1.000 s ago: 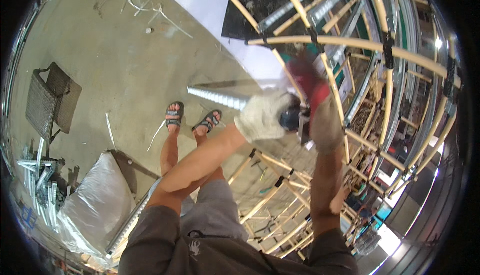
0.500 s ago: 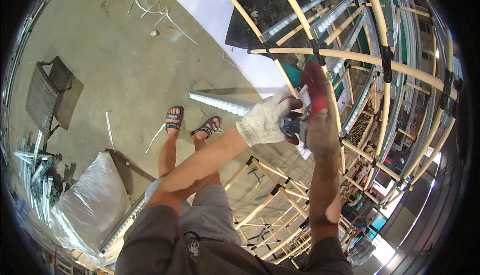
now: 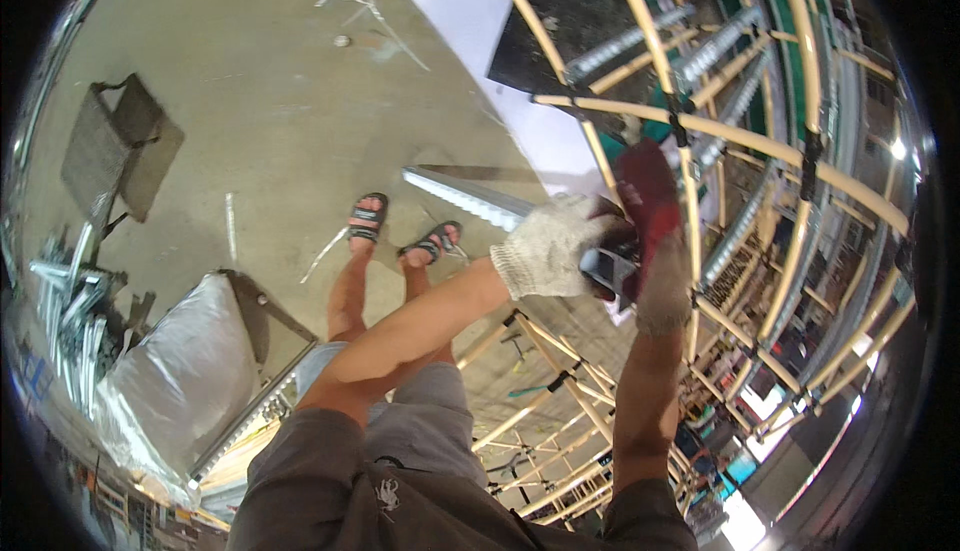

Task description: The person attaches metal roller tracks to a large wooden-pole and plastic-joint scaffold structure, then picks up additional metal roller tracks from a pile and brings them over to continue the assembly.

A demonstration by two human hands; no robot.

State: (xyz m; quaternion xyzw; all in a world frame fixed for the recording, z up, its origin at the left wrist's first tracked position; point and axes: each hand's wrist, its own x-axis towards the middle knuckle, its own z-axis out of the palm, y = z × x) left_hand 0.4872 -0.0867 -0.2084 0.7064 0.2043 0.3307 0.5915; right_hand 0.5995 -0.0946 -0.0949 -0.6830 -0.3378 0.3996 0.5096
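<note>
My left hand, in a white knitted glove with a dark red palm side, has its fingers curled round a small grey-and-black part. What kind of part it is cannot be made out. Close against its right side is my right hand, gloved in the same way. Its fingers stretch upward, straight and open, with the red palm turned toward the part. Whether that palm presses on the part is hidden. Just beyond the hands rises a frame of cream tubes with black joints.
A grey metal roller track lies on the floor past my feet. Another tube frame stands below my hands. At left are a dark woven chair-like item, a plastic-wrapped bundle and piled metal pieces.
The surroundings have shifted right and slightly down in the view. Both hands stay together around the grey-and-black part, which shows a little more. The right hand's fingers are closer together.
</note>
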